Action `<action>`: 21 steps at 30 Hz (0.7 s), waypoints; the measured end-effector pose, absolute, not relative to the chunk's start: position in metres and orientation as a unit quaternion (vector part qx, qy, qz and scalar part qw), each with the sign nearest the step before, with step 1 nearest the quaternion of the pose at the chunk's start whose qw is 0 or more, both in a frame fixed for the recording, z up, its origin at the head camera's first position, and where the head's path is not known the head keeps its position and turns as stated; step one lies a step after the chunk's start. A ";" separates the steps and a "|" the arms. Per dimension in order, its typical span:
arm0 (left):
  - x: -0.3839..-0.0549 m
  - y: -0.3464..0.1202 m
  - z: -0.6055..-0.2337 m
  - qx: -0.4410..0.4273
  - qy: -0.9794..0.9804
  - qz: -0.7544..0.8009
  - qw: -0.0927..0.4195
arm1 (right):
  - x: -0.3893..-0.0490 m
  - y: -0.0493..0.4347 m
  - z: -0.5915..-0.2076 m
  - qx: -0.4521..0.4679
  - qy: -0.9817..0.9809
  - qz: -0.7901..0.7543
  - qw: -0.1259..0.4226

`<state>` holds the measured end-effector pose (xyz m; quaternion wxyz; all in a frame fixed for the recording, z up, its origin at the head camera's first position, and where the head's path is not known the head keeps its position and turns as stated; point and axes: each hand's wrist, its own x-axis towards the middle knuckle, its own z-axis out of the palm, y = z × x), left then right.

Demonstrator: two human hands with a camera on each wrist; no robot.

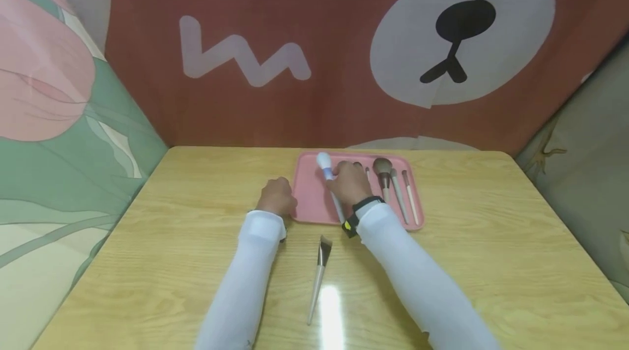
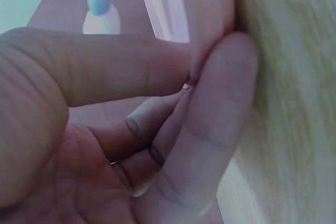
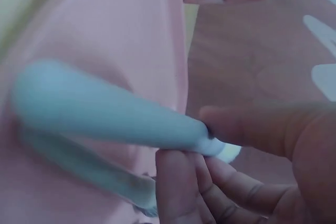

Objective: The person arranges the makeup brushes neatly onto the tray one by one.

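A makeup brush with a white head (image 1: 324, 160), a blue band and a pale handle is pinched between the thumb and fingers of my right hand (image 1: 351, 183). Its thick handle (image 3: 105, 106) slants over the pink tray (image 1: 308, 202) in the right wrist view, close above another brush handle (image 3: 89, 169). At the tray's left edge is my left hand (image 1: 278, 197). In the left wrist view its thumb and index finger pinch the tray rim (image 2: 212, 3). Several more makeup brushes (image 1: 382, 166) lie in the tray's right half, partly hidden by my right hand.
An angled makeup brush (image 1: 319, 273) lies on the wooden table (image 1: 187, 262), between my forearms and in front of the tray. Behind the table's far edge hangs a brown cloth backdrop (image 1: 334, 104) with a cartoon face.
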<state>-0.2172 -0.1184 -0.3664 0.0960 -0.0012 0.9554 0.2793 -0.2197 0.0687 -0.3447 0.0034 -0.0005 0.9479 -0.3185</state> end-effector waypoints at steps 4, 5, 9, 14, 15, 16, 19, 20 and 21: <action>-0.217 -0.116 -0.366 -0.003 0.959 0.269 0.092 | -0.231 0.060 -0.349 0.030 0.951 -0.307 0.004; -0.217 -0.116 -0.366 -0.003 0.959 0.269 0.091 | -0.234 0.057 -0.350 0.034 0.954 -0.297 0.003; -0.215 -0.114 -0.365 -0.002 0.959 0.267 0.091 | -0.242 0.048 -0.353 0.049 0.963 -0.265 0.006; -0.214 -0.113 -0.364 -0.002 0.958 0.270 0.093 | -0.246 0.037 -0.356 0.055 0.972 -0.228 0.012; -0.214 -0.114 -0.364 -0.002 0.958 0.270 0.093 | -0.247 0.035 -0.357 0.054 0.973 -0.222 0.010; -0.214 -0.114 -0.364 -0.001 0.958 0.270 0.093 | -0.247 0.034 -0.357 0.053 0.975 -0.218 0.006; -0.215 -0.116 -0.364 0.002 0.958 0.271 0.091 | -0.248 0.030 -0.359 0.053 0.975 -0.215 0.004; -0.215 -0.116 -0.365 0.002 0.958 0.272 0.091 | -0.248 0.028 -0.359 0.053 0.975 -0.215 0.006; -0.215 -0.117 -0.365 0.001 0.958 0.272 0.090 | -0.248 0.027 -0.360 0.052 0.975 -0.215 0.008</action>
